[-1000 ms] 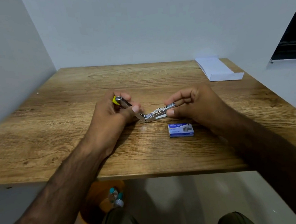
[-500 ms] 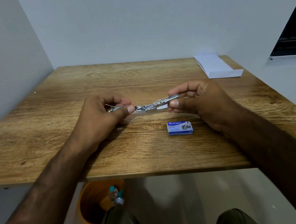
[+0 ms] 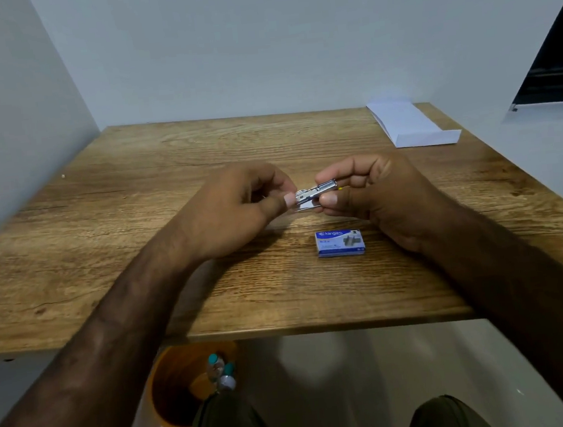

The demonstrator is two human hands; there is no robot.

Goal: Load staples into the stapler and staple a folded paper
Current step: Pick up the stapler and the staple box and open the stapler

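Observation:
A small silver stapler (image 3: 313,194) with a bit of yellow showing is held above the wooden table (image 3: 137,234) between both hands. My left hand (image 3: 238,210) pinches its left end with thumb and fingers. My right hand (image 3: 378,197) grips its right end, covering most of it. A blue staple box (image 3: 340,242) lies closed on the table just below my right hand. The folded white paper (image 3: 411,125) lies at the table's far right corner.
Grey walls close in the table on the left and at the back. A dark window opening (image 3: 554,59) is at the right. Under the table's front edge stands an orange bin (image 3: 173,389) holding bottles, beside my knees.
The stapler, spread wide open a second ago, has folded together. Both hands have come closer, and the stapler now sits mostly within my right hand's grip.

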